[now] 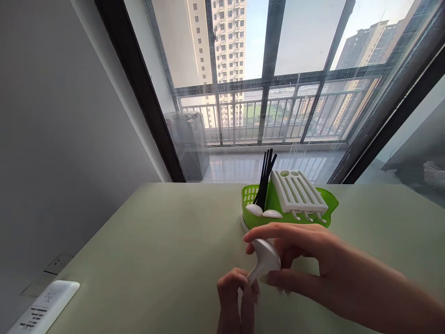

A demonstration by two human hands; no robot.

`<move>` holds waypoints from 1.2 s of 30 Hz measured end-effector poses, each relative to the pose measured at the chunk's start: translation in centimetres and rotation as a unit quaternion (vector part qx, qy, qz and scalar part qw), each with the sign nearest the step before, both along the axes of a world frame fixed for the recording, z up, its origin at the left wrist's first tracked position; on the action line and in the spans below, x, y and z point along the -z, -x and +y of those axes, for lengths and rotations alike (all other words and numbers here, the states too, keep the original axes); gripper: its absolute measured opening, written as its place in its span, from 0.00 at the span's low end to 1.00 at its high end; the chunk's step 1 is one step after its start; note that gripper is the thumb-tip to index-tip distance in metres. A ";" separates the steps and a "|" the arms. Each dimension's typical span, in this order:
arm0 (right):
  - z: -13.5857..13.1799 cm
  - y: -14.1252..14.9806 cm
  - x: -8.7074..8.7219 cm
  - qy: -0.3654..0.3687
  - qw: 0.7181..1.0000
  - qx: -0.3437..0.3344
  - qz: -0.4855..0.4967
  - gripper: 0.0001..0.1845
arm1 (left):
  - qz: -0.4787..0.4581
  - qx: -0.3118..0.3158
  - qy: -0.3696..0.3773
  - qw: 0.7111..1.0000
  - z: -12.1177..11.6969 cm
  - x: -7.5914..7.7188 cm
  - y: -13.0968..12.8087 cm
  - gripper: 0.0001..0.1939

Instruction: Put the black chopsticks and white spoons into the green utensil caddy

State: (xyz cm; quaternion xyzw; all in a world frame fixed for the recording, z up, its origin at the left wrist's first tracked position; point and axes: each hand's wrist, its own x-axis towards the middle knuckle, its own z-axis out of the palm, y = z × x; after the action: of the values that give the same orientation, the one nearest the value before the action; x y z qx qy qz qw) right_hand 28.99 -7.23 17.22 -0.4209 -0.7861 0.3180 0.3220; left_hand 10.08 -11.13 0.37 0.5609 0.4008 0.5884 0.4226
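Observation:
A white spoon [264, 260] is held between both hands over the pale green table [156, 260]. My right hand [299, 260] curls round its bowl, thumb and fingers closed on it. My left hand [236, 301] pinches the handle end from below, at the bottom edge of the view. Just behind them stands a green plastic cutlery holder [327, 204] with a white slotted insert [297, 191], black chopsticks [264, 178] standing up in it and two white spoons [262, 212] resting on its front rim.
A white power strip [45, 308] lies at the table's left front corner, by a wall socket [57, 263]. A large window with a balcony railing [264, 116] runs behind the table. A grey wall is on the left.

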 end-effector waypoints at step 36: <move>3.6 1.4 2.5 -0.317 0.915 0.215 -0.125 0.15 | 0.147 0.088 -0.022 0.985 2.2 1.3 0.1 0.11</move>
State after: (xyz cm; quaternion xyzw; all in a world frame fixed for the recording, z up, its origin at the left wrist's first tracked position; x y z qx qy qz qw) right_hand 27.54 -3.60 14.69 -0.4924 -0.7697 -0.0796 0.3984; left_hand 9.97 -8.97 -0.91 0.6837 0.3947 0.4682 0.3970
